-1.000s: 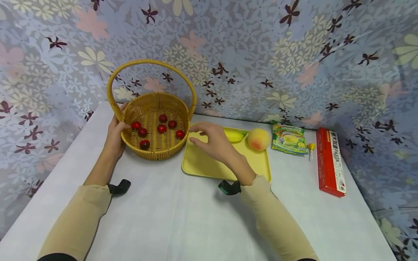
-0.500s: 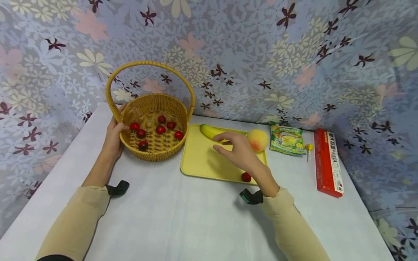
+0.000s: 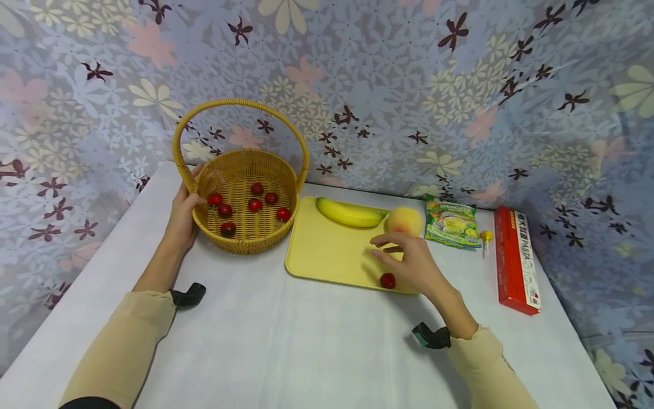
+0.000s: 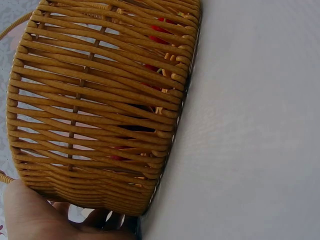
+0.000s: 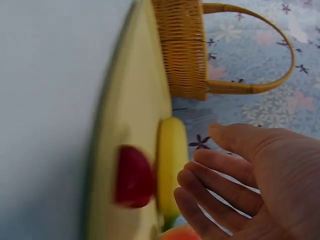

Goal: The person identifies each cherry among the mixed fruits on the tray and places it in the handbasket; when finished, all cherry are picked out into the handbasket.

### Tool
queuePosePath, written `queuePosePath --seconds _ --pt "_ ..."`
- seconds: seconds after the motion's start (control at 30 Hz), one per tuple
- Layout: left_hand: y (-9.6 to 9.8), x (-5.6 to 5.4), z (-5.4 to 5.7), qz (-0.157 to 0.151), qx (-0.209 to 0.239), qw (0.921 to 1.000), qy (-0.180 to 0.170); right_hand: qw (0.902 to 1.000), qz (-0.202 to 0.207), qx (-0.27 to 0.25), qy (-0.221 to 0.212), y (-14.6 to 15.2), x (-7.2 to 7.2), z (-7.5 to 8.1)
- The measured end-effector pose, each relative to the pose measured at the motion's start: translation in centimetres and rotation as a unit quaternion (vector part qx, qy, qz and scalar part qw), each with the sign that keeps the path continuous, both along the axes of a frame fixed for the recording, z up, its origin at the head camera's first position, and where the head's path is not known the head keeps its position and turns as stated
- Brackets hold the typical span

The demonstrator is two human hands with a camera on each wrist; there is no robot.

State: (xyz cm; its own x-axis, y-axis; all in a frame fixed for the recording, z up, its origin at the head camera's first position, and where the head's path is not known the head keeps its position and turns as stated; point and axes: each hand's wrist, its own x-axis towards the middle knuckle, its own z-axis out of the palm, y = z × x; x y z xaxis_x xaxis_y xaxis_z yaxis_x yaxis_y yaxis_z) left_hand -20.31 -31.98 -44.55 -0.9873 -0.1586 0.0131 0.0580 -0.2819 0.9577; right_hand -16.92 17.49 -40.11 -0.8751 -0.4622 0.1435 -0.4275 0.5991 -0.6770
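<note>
My left hand (image 3: 182,218) grips the left side of a woven basket (image 3: 245,245), thumb over its rim; the left wrist view shows the hand (image 4: 40,215) against the wicker wall. Several red cherries (image 3: 255,205) lie spread on the basket's floor. My right hand (image 3: 411,258) hovers above the right part of a yellow tray (image 3: 327,255), fingers loosely bent with nothing between them. Below it on the tray lies one dark red cherry (image 3: 388,280), seen large in the right wrist view. A banana (image 3: 351,213) and a peach (image 3: 405,220) lie along the tray's back, the peach partly behind the hand.
Right of the tray lie a green snack packet (image 3: 452,223), a yellow lollipop (image 3: 486,238) and a red pasta box (image 3: 516,258). The basket's tall handle (image 3: 240,102) arches upward. A flowered cloth stands behind the white table (image 3: 286,341).
My right hand has drawn away from the basket's right rim, rightward and nearer over the tray, uncovering the banana and the single cherry. The left hand keeps its hold on the basket.
</note>
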Motion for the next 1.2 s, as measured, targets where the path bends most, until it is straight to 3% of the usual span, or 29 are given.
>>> queuePosePath --seconds 0.37,0.77,1.2 --pt "0.3 -0.1 -0.4 -0.001 0.000 1.0000 0.000 0.9987 -0.016 -0.001 -0.049 3.0 2.3 -2.3" --pt "-0.1 -0.1 -0.4 0.000 -0.020 0.9998 0.009 0.9949 0.048 -0.055 -0.069 4.7 1.4 -4.9" --pt "0.0 0.0 -0.3 0.006 -0.027 0.9996 0.008 0.9989 0.000 -0.033 -0.034 4.6 1.2 -5.1"
